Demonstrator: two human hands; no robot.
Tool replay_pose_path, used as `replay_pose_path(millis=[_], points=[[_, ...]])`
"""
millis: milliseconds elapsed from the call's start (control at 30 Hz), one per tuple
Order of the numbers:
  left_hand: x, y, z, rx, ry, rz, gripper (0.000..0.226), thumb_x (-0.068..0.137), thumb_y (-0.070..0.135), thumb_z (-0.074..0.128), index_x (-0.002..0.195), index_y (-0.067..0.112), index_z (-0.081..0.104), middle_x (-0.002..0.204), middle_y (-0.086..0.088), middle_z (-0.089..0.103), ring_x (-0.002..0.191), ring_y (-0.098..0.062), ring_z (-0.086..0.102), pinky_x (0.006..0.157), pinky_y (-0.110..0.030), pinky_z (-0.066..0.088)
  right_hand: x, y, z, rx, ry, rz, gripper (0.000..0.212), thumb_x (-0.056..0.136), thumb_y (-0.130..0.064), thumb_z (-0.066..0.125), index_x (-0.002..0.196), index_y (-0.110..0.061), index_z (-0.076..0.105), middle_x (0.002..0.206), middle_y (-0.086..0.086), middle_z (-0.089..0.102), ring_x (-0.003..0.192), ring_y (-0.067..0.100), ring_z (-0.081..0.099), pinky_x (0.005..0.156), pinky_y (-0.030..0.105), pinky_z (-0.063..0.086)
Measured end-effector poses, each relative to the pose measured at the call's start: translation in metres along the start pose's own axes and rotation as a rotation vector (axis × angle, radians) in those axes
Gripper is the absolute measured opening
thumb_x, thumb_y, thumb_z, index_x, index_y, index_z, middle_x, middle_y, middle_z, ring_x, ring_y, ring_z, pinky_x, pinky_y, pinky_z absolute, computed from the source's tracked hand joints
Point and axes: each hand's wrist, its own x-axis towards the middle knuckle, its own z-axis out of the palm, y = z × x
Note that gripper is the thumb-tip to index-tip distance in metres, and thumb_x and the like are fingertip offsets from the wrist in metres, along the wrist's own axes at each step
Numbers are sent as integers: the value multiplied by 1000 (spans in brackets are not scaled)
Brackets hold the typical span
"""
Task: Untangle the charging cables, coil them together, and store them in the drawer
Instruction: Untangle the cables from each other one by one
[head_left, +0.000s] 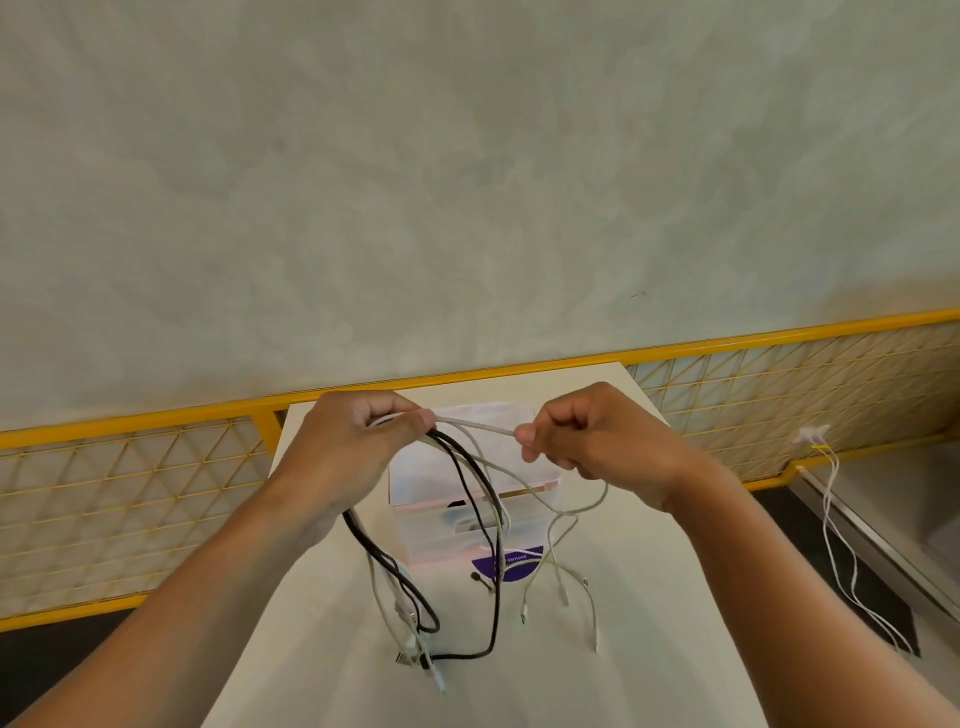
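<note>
My left hand (353, 441) grips a bunch of charging cables above the white table (649, 649). A black cable (491, 545) and several white cables (558, 519) hang from that fist in loops, their plug ends trailing on the tabletop. A short stretch of white cable (478, 425) runs taut across to my right hand (592, 441), which pinches it between thumb and forefinger. Behind the hanging cables stands a small pink and translucent drawer unit (524, 478); its drawers look closed.
A purple round label (511, 564) lies at the foot of the drawer unit. A yellow-framed mesh partition (130, 493) runs behind the table. To the right, other white cables (841, 535) hang from a socket beside a metal ledge.
</note>
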Motion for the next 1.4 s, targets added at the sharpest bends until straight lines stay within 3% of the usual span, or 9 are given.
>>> replay_pose_path(millis=[200, 267, 467, 567, 700, 933, 1100, 1300, 1400], points=[[4, 1, -7, -108, 68, -4, 12, 88, 21, 72, 79, 14, 76, 41, 17, 45, 41, -2, 42, 54, -25, 28, 5, 23, -3, -128, 164, 186, 47, 87, -51, 71, 57, -15, 69, 41, -13, 49, 40, -3, 46, 59, 20, 34], [5, 0, -10, -127, 68, -3, 12, 88, 19, 71, 82, 9, 76, 40, 16, 41, 37, -5, 37, 52, -25, 24, 3, 31, -2, -88, 194, 221, 48, 87, -50, 71, 59, -12, 68, 41, -15, 52, 42, -9, 49, 60, 20, 33], [6, -2, -9, -151, 57, 2, 13, 88, 20, 71, 85, 8, 76, 39, 15, 40, 44, -9, 33, 52, -25, 25, 3, 48, -1, 41, 207, 238, 32, 89, -38, 73, 78, -8, 78, 47, -14, 54, 52, 2, 48, 58, 15, 36], [5, -2, -8, -156, 54, 5, 13, 88, 21, 71, 84, 9, 76, 39, 15, 41, 48, -10, 31, 53, -23, 25, 8, 58, 0, -3, 320, 252, 40, 82, -45, 78, 68, -8, 75, 53, -2, 60, 61, 10, 50, 62, 22, 41], [7, -1, -8, -159, 60, 8, 13, 88, 21, 71, 84, 9, 77, 39, 15, 40, 48, -10, 31, 52, -24, 25, 13, 68, 3, -66, 465, 297, 56, 71, -60, 80, 49, -11, 61, 49, -4, 60, 53, 10, 48, 58, 26, 39], [7, -1, -7, -151, 60, 10, 13, 88, 21, 72, 80, 12, 77, 41, 13, 36, 41, -9, 30, 52, -25, 23, 13, 77, -1, 65, 414, 250, 39, 79, -39, 81, 65, -4, 74, 51, -13, 62, 63, 8, 54, 63, 23, 41], [6, 4, -9, -188, 64, 15, 13, 89, 17, 70, 83, 8, 75, 38, 16, 40, 49, -11, 30, 53, -23, 24, 14, 83, 0, 19, 507, 322, 59, 70, -59, 82, 61, -3, 68, 41, -12, 54, 57, 12, 50, 59, 26, 40], [6, 4, -10, -196, 52, 15, 13, 89, 17, 70, 82, 7, 74, 37, 15, 40, 52, -13, 29, 53, -23, 24, 12, 93, 1, 109, 417, 310, 35, 78, -44, 81, 68, -10, 77, 82, -2, 74, 88, 12, 63, 71, 25, 44], [5, 4, -9, -196, 55, 14, 13, 89, 17, 70, 83, 7, 75, 38, 15, 40, 52, -13, 29, 53, -23, 24, 13, 96, 0, 27, 490, 377, 48, 73, -56, 81, 65, -9, 74, 71, -1, 71, 80, 14, 63, 64, 26, 44]])
